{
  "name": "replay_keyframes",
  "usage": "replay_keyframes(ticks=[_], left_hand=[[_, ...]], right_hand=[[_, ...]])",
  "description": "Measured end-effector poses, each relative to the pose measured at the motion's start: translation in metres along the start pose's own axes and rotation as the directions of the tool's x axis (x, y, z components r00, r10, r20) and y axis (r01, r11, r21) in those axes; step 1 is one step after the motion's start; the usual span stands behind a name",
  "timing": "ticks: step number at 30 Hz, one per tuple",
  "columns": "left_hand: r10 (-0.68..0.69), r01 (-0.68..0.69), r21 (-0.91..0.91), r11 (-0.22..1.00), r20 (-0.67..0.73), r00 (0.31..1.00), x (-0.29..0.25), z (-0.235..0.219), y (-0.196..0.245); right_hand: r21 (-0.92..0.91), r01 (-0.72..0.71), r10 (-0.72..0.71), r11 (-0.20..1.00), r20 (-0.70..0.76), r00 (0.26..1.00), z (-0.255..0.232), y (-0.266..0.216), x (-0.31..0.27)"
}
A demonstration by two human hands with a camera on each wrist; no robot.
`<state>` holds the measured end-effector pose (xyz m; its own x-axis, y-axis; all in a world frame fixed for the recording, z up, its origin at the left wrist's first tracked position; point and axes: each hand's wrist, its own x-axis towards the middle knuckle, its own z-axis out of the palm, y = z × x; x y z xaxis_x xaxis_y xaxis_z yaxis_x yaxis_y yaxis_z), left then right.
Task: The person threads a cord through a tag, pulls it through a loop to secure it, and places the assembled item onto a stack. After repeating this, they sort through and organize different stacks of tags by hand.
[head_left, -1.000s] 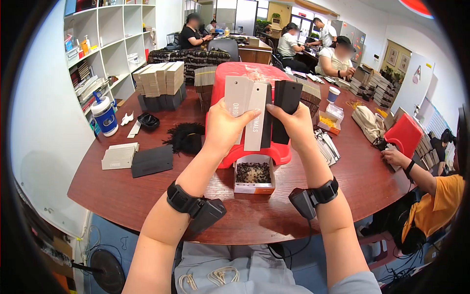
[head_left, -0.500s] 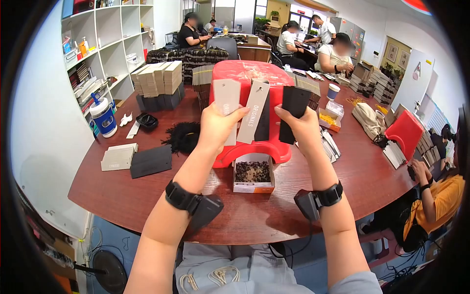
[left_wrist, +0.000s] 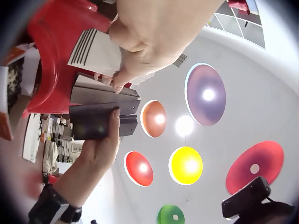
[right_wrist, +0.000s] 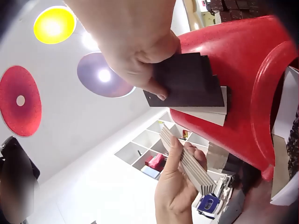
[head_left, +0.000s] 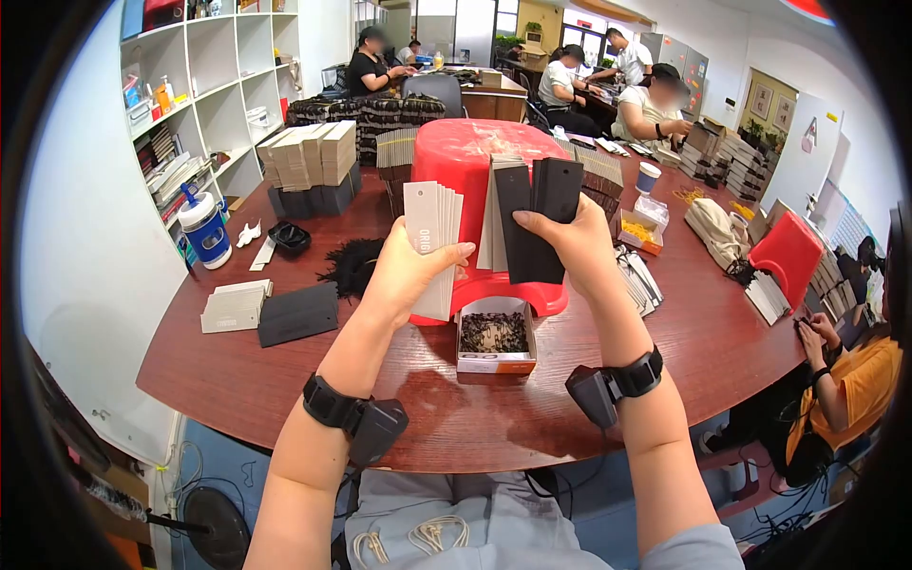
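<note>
In the head view my left hand (head_left: pixel 404 271) grips a slightly fanned bundle of cream hang tags (head_left: pixel 427 223), printed with lettering and punched with a hole at the top. Opposite it, my right hand (head_left: pixel 578 237) holds black hang tags (head_left: pixel 522 252), its thumb across their front. Several pale tags (head_left: pixel 492 237) stick out on the left side of that black bundle. The right wrist view shows black tags (right_wrist: pixel 187 84) overlapping pale ones (right_wrist: pixel 215 115). A gap separates the two bundles, both held up before a red plastic stool (head_left: pixel 489 142).
Below the stool sits an open box (head_left: pixel 496 332) of small dark cords. Cream tags (head_left: pixel 236 306) and black tags (head_left: pixel 298 315) lie at left, near a black cord bundle (head_left: pixel 351 266) and a blue-white jug (head_left: pixel 204 228). Another person (head_left: pixel 845 370) sits at the right.
My left hand has moved left and down with its cream tags. The printed cream tag at the front between my hands has left the right bundle; a black tag now shows there.
</note>
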<state>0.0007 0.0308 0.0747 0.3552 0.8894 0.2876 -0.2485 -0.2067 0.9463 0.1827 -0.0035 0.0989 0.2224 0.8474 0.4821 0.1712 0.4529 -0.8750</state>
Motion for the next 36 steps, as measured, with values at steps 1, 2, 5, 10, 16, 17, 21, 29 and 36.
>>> replay_keyframes(ticks=[1,2,5,10,16,17,21,29,36], left_hand=[[0.001,-0.001,-0.001,1.000,-0.002,1.000,-0.001,0.001,0.003],[-0.049,0.049,-0.027,0.998,-0.006,0.999,-0.003,0.001,0.006],[-0.109,0.109,-0.050,0.993,0.002,0.994,-0.005,0.002,0.009],[0.194,-0.198,0.066,0.978,0.075,0.978,0.003,0.000,-0.001],[0.259,-0.258,-0.044,0.965,0.014,0.966,0.021,0.014,0.013],[0.259,-0.259,-0.044,0.965,0.013,0.966,0.025,0.017,0.013],[0.232,-0.232,-0.037,0.972,-0.015,0.973,0.030,0.024,0.009],[0.195,-0.202,-0.151,0.968,-0.055,0.979,0.032,0.023,0.000],[0.180,-0.187,-0.014,0.982,-0.207,0.962,0.018,0.000,-0.014]], right_hand=[[0.005,0.006,-0.006,1.000,-0.009,1.000,0.001,0.002,0.003],[0.009,0.011,-0.011,1.000,-0.018,1.000,0.002,0.004,0.005],[0.040,-0.015,0.015,0.999,0.008,1.000,0.003,0.008,0.009],[0.090,-0.031,0.029,0.995,0.021,0.999,0.004,0.006,0.008],[0.105,-0.022,0.019,0.994,0.028,0.999,0.005,0.008,0.008],[0.103,-0.019,0.017,0.994,0.022,1.000,0.005,0.009,0.008],[0.098,-0.046,0.044,0.994,0.023,0.999,0.004,0.009,0.008],[0.131,-0.040,0.039,0.991,0.009,0.999,0.000,0.011,0.006],[-0.014,-0.015,0.013,1.000,-0.134,0.991,-0.025,0.009,-0.009]])
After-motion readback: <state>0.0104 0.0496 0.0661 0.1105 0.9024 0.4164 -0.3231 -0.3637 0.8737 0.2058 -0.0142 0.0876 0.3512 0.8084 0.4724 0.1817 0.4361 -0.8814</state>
